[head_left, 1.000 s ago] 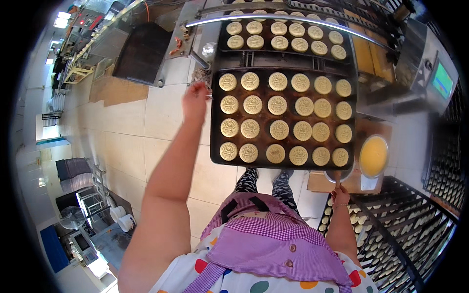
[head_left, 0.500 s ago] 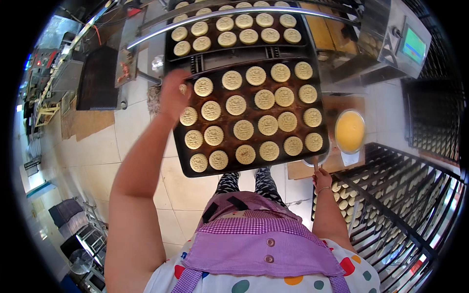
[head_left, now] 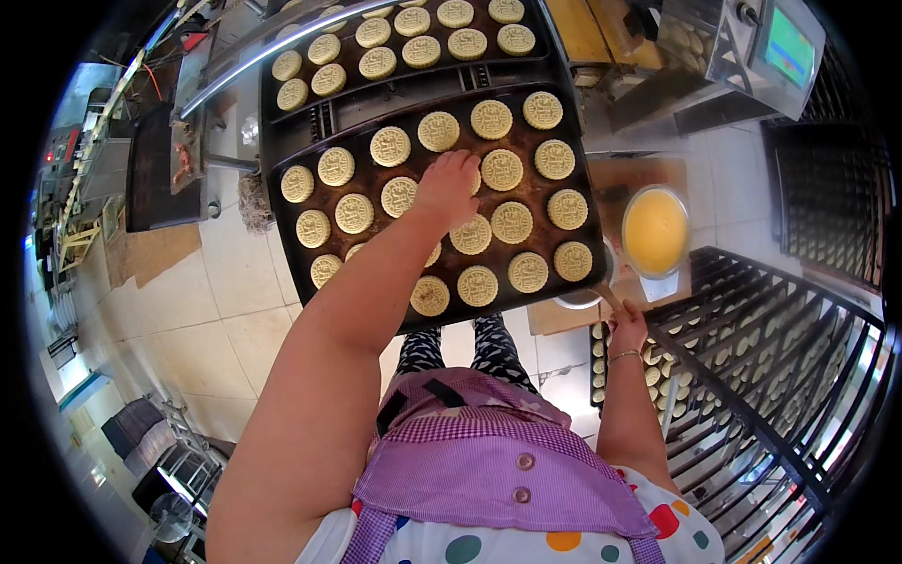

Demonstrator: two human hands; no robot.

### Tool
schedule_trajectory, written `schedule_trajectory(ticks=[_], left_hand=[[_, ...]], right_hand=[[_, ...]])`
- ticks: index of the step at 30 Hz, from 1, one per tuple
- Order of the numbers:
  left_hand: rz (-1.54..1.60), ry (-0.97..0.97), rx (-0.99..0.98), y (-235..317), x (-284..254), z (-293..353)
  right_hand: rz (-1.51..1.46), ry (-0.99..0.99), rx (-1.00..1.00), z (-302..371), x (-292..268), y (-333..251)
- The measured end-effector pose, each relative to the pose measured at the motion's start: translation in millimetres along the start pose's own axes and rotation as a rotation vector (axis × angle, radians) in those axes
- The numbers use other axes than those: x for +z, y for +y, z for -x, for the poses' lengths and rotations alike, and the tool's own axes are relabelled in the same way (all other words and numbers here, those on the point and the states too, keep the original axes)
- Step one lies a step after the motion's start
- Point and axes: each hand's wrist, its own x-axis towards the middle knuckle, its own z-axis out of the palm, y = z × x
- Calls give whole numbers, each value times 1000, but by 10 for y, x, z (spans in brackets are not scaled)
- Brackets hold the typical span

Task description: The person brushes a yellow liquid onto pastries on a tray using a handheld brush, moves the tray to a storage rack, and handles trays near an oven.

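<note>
A dark baking tray (head_left: 376, 324) in front of me carries rows of round, pale pastries with a stamped pattern, such as the pastry (head_left: 512, 223). My left hand (head_left: 449, 193) reaches over the middle of the tray, its fingers bent around a pastry (head_left: 475, 180) in the second row. That pastry is mostly hidden by the hand. Just off the tray's near right corner, my right hand (head_left: 628, 327) is closed on a wooden handle (head_left: 609, 295). The handle's far end cannot be made out beside the tray edge.
A bowl of yellow liquid (head_left: 656, 233) stands right of the tray, with a white bowl (head_left: 579, 300) partly under the tray corner. A black rack (head_left: 752, 395) with more pastries fills the right. Behind lie another pastry tray (head_left: 399, 86), a metal bar (head_left: 282, 45) and a machine screen (head_left: 787, 47).
My left hand has moved from the tray's far left edge to a pastry near the middle. A gap between pastries at left has closed up. My right hand keeps the wooden handle.
</note>
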Motion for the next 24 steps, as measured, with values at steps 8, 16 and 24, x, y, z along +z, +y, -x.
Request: schedule_trajectory(ticks=[8, 16, 24], left_hand=[[-48, 38, -163, 41, -16, 37], [-42, 4, -18, 689, -7, 376], [21, 84, -283, 1049, 419, 309]], right_hand=[[48, 14, -163, 92, 111, -210], [37, 14, -217, 34, 202, -153], [-1, 13, -218, 41, 251, -178]])
